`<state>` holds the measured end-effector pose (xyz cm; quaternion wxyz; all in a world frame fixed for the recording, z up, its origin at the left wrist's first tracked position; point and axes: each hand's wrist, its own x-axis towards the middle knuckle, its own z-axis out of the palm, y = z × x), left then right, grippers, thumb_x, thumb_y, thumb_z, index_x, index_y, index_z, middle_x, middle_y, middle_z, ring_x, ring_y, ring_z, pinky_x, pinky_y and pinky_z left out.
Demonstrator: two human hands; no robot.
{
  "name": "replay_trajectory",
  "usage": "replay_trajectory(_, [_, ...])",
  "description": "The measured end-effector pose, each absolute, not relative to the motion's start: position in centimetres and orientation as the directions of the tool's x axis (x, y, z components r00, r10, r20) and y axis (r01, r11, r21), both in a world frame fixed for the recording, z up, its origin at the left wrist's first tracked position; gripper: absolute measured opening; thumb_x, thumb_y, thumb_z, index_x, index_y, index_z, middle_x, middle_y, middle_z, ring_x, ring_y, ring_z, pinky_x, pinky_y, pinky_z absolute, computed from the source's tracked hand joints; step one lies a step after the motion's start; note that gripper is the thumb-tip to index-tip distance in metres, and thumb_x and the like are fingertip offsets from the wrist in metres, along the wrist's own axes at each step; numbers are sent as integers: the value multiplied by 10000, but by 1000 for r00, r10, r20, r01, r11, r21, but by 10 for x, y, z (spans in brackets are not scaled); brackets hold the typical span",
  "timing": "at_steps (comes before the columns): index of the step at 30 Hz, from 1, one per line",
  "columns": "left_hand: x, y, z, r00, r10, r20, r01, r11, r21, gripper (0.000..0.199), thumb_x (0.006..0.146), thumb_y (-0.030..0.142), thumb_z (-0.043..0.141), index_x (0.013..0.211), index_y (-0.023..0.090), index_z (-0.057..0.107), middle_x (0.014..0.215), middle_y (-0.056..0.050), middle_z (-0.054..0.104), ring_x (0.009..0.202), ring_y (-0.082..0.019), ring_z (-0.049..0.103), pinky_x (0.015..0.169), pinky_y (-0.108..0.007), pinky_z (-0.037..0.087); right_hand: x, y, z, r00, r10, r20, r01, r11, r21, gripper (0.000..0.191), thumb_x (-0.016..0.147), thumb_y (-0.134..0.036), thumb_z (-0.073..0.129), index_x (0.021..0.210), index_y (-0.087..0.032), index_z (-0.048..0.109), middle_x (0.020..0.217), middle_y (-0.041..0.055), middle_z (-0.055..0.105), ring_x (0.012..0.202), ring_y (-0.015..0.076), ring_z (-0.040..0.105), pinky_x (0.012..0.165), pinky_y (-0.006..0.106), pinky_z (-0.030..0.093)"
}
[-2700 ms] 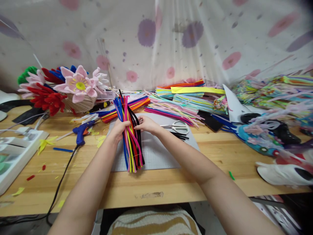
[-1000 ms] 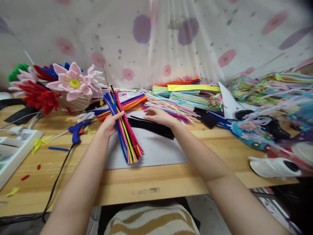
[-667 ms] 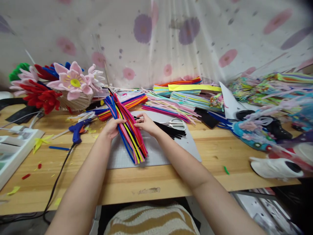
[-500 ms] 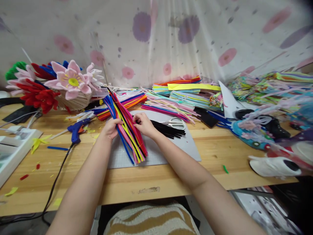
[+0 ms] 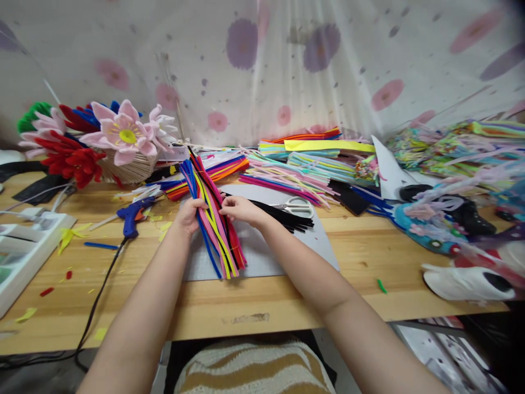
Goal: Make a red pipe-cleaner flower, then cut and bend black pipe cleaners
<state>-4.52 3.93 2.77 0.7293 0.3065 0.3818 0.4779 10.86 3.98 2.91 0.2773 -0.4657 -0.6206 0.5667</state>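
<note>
The left hand is gripping a slim multicoloured bundle of fuzzy pipe cleaners near its middle, thumb lying across the blue, pink and yellow stems. The right hand is curling at the bundle's right edge, thumb and fingertips sitting close together; whether a stem is lying between them, I cannot tell. The bundle is slanting over a flat grey cutting mat, its lower end pointing toward the person and its blue and red upper tips leaning toward the back of the pale wooden desk.

A loose sheaf of black fuzzy stems is lying on the mat, passing behind the right hand and fanning out just beside a pair of white-handled metal scissors. Behind the mat, a heap of pastel pink and yellow fuzzy stems is spreading across the desk. To the left, a blue plastic glue gun is resting near yellow scraps, and a pink felt-like flower with a yellow centre is standing out above a pale ribbed basket.
</note>
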Motion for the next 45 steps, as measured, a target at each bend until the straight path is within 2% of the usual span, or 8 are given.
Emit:
replay_trajectory(5, [-46, 41, 30, 219, 929, -297, -487, 368, 792, 488, 412, 49, 466, 853, 68, 676, 806, -92, 718, 888, -300, 664, 832, -427, 547, 107, 37, 37, -343, 893, -290, 243, -214, -946, 149, 719, -130, 545, 642, -179, 429, 515, -56, 480, 482, 73, 478, 466, 179, 414])
replay_trajectory(12, [-36, 45, 28, 89, 937, -338, -428, 342, 836, 249, 406, 18, 468, 600, 112, 594, 590, -41, 657, 726, -263, 677, 750, -396, 571, 105, 39, 42, -441, 882, -166, 131, -120, -984, 65, 685, -204, 568, 694, -161, 521, 540, -70, 462, 453, 53, 402, 433, 172, 334])
replay_trajectory(18, [-35, 46, 28, 37, 925, -378, -414, 358, 837, 201, 412, 14, 457, 556, 123, 545, 494, -22, 591, 673, -241, 670, 724, -374, 573, 105, 42, 33, -395, 913, -105, 478, 106, -872, 170, 665, -299, 651, 665, -149, 571, 585, -47, 535, 550, 74, 460, 519, 196, 336])
replay_trajectory(23, [-37, 44, 29, 64, 923, -380, -429, 369, 824, 253, 417, 23, 443, 616, 118, 567, 525, -28, 613, 696, -251, 674, 711, -391, 576, 105, 38, 39, -391, 910, -141, 628, 151, -764, 187, 634, -294, 697, 634, -160, 566, 565, -38, 544, 531, 82, 480, 523, 205, 353])
replay_trajectory(28, [-40, 40, 33, 92, 918, -385, -382, 389, 838, 257, 478, 50, 514, 717, 125, 568, 548, -23, 624, 592, -227, 659, 647, -378, 575, 104, 41, 41, -472, 821, -319, 330, -171, -928, 61, 696, -134, 577, 688, -162, 523, 578, -36, 565, 513, 81, 525, 491, 184, 422])
replay_trajectory(35, [-31, 31, 27, 173, 949, -265, -316, 308, 897, 395, 518, 139, 742, 802, 184, 473, 492, 62, 552, 391, -103, 524, 418, -214, 468, 103, 43, 44, -484, 793, -371, -99, -471, -877, 179, 845, -49, 438, 699, -129, 505, 547, -24, 568, 494, 75, 560, 559, 216, 504])
replay_trajectory(39, [-31, 35, 25, 172, 960, -220, -326, 266, 907, 328, 550, 192, 758, 788, 154, 536, 566, 25, 583, 471, -97, 551, 506, -229, 495, 109, 50, 54, -467, 797, -383, -144, -496, -856, 188, 884, -49, 420, 749, -114, 532, 586, 15, 610, 535, 98, 603, 587, 242, 532])
replay_trajectory(45, [-47, 41, 31, 59, 973, -222, -56, 225, 973, 397, 439, 84, 737, 804, 152, 599, 678, 7, 641, 554, -123, 570, 550, -231, 445, 150, 79, 83, -445, 815, -370, -42, -432, -901, 175, 885, -50, 440, 764, -102, 554, 598, 29, 617, 544, 95, 601, 524, 208, 520])
